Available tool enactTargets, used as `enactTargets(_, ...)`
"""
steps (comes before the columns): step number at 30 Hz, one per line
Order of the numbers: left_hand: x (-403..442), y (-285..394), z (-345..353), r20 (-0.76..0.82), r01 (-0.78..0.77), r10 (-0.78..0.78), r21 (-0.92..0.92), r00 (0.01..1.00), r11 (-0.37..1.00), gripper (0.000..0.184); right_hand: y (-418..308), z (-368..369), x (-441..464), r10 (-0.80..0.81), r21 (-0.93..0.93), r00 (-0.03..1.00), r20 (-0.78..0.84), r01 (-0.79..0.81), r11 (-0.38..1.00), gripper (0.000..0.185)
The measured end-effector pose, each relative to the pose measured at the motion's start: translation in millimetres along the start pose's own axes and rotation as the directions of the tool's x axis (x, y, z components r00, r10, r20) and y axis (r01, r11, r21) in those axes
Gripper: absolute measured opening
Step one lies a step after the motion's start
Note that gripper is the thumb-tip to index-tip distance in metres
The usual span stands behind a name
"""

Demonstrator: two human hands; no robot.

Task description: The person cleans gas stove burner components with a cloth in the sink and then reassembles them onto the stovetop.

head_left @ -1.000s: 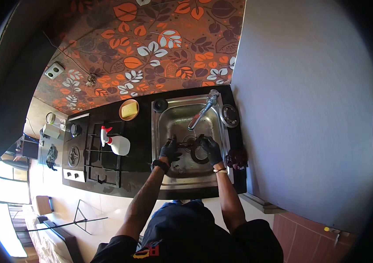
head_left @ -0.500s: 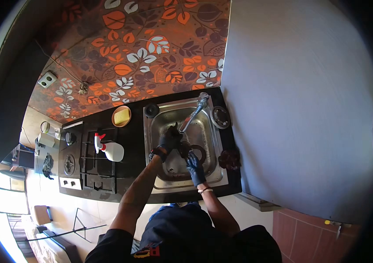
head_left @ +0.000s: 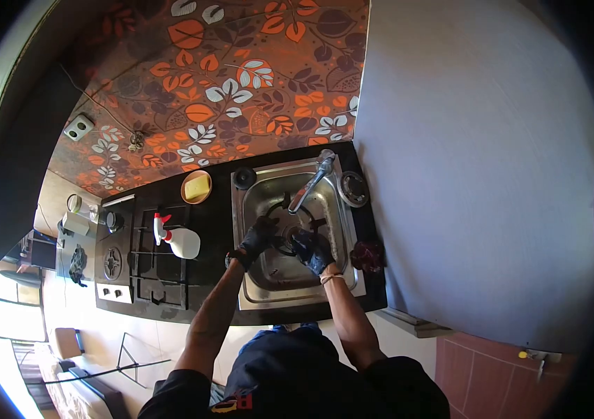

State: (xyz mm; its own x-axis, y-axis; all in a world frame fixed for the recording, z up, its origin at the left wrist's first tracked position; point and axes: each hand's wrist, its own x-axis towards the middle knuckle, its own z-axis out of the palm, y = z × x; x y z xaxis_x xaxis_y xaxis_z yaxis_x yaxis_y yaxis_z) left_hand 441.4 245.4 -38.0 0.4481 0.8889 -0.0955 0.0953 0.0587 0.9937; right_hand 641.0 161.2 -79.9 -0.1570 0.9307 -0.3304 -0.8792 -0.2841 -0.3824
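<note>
In the steel sink (head_left: 275,297), a round dark stove grate with short prongs (head_left: 281,205) is held below the tap (head_left: 311,183). My left hand (head_left: 261,235), in a black glove, is closed on the grate's left side. My right hand (head_left: 313,251), gloved as well, has its fingers curled at the grate's lower right side. Whether the right hand has a sponge or cloth under its fingers is hidden.
Left of the sink are a white spray bottle (head_left: 183,242) on the gas hob (head_left: 152,292) and a bowl with a yellow sponge (head_left: 197,186). A black round part (head_left: 244,178), a ringed disc (head_left: 353,188) and a dark red crumpled thing (head_left: 368,256) sit around the sink.
The grate has turned and shifted up and left, so its prongs now show near the tap. My left hand has moved down from the tap; my right hand has moved slightly up onto the grate.
</note>
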Motion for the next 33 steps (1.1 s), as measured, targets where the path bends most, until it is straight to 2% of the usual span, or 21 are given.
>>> enactTargets(1,-6,-9,-3,0.056,-0.197,0.191,0.420,0.980,0.886,0.036,-1,-10,6,-0.009,-0.021,1.000,0.023,0.010,1.000,0.033)
enactTargets(2,-8,-18,-5,0.187,-0.356,0.334,0.742,0.924,0.569,0.041,-4,-20,13,-0.019,-0.042,0.999,0.045,0.021,0.999,0.033)
enactTargets(3,-12,-11,4,-0.025,-0.175,0.191,0.304,0.981,0.936,0.043,-4,-29,17,-0.027,-0.062,0.997,0.066,0.031,0.998,0.035)
enactTargets(4,-17,5,20,-0.123,0.017,-0.051,-0.262,0.991,0.965,0.045,-12,-19,10,-0.033,-0.087,0.998,0.061,0.039,0.995,0.034)
enactTargets(6,-21,-2,29,-0.073,0.091,-0.152,-0.524,0.986,0.847,0.046,-28,0,-7,-0.047,-0.138,0.998,0.052,0.054,0.989,0.034)
enactTargets(7,-20,-22,26,-0.031,-0.009,0.001,-0.254,1.000,0.967,0.045,-28,-6,-6,-0.084,-0.177,0.996,0.020,0.086,0.981,0.034)
enactTargets(9,-18,-44,21,0.095,-0.117,0.116,0.011,0.989,0.993,0.045,-26,-15,-11,-0.157,-0.256,0.987,-0.037,0.142,0.956,0.035)
enactTargets(13,-18,-41,30,0.265,-0.027,0.041,-0.055,0.963,0.998,0.050,-21,-23,-33,-0.265,-0.311,0.962,-0.063,0.233,0.921,0.034)
enactTargets(15,-19,-28,39,0.237,0.212,-0.155,-0.237,0.959,0.948,0.048,-24,-22,-46,-0.272,-0.287,0.953,-0.131,0.226,0.931,0.033)
enactTargets(16,-20,-3,47,0.200,0.391,-0.337,-0.409,0.920,0.825,0.045,-26,-25,-48,-0.282,-0.334,0.948,-0.147,0.221,0.917,0.033)
enactTargets(17,-20,10,51,0.199,0.522,-0.508,-0.567,0.838,0.638,0.042,-27,-29,-50,-0.293,-0.379,0.942,-0.165,0.214,0.900,0.033)
enactTargets(20,-14,4,55,0.170,0.619,-0.624,-0.474,0.763,0.627,0.033,-33,-42,-60,-0.253,-0.441,0.948,-0.194,0.146,0.885,0.034)
enactTargets(23,10,-95,46,0.328,0.560,-0.492,-0.689,0.807,0.460,0.036,-41,-29,-65,-0.178,-0.428,0.967,-0.184,0.085,0.900,0.040)
enactTargets(26,-12,-39,44,0.069,0.563,-0.586,-0.386,0.808,0.731,0.036,-43,-12,-67,-0.162,-0.389,0.975,-0.150,0.093,0.916,0.045)
enactTargets(29,-11,-28,44,0.009,0.566,-0.612,-0.391,0.791,0.726,0.035,-39,-24,-57,-0.139,-0.391,0.985,-0.099,0.090,0.916,0.045)
enactTargets(32,-1,-11,35,0.151,0.613,-0.606,-0.371,0.781,0.697,0.036,-39,-23,-54,-0.101,-0.349,0.993,-0.064,0.073,0.934,0.049)
enactTargets(33,1,-14,31,0.131,0.573,-0.561,-0.288,0.817,0.767,0.036,-39,-23,-54,-0.092,-0.325,0.994,-0.056,0.069,0.943,0.051)
